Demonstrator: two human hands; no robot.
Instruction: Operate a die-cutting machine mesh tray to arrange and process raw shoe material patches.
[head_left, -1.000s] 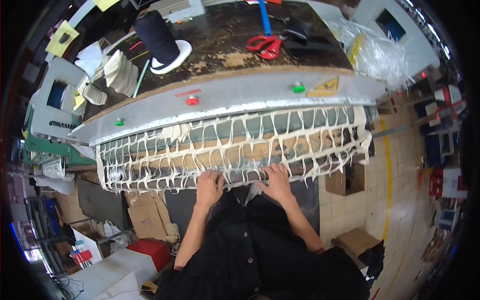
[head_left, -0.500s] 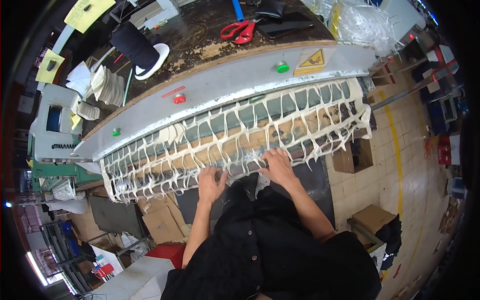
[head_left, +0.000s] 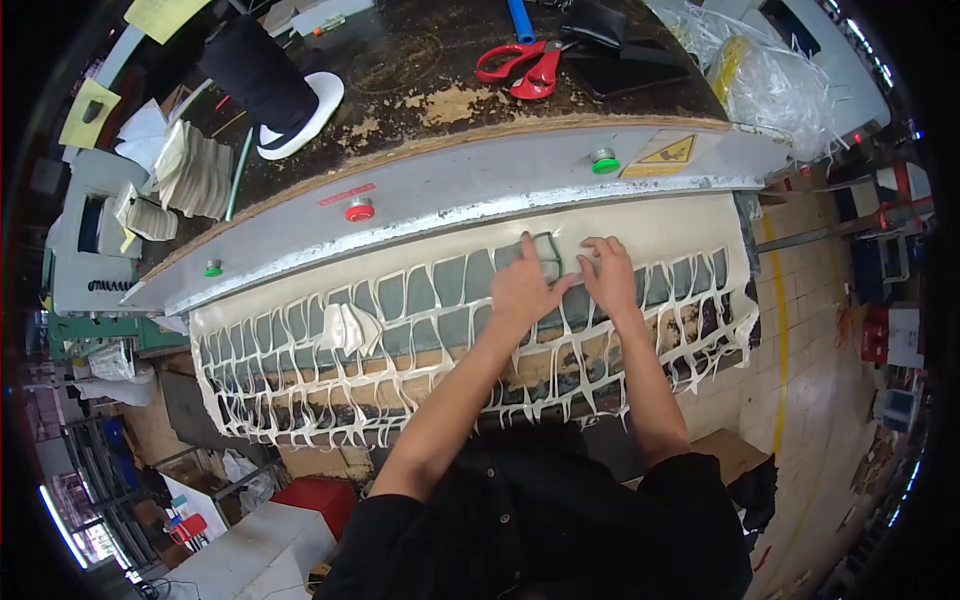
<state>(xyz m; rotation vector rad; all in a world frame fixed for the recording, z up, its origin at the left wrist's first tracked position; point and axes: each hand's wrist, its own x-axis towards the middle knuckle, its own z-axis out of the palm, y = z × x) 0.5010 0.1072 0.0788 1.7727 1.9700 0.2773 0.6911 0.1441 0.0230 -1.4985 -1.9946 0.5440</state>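
Observation:
A cream sheet (head_left: 680, 222) lies across the machine bed, its near part cut into a net of rectangular holes. On its uncut strip sits a small dark-green-edged cutting die (head_left: 553, 255). My left hand (head_left: 522, 288) is at the die's left side, index finger stretched along it and thumb at its near end. My right hand (head_left: 610, 278) is just right of the die, thumb and bent fingers apart, nothing visible in them. Several cut cream pieces (head_left: 352, 330) lie stacked on the net to the left of my hands.
Across the bed runs a grey press beam (head_left: 440, 205) with a red button (head_left: 359, 209) and green buttons. On the dark top above are red-handled scissors (head_left: 535, 75), a black thread cone (head_left: 258, 75) and stacked cream pieces (head_left: 195, 170). Clear plastic bags (head_left: 775, 95) sit at the far right.
Both hands have moved up from the sheet's near edge to the die. The sheet has shifted toward me, showing an uncut strip along the beam. The view has moved too.

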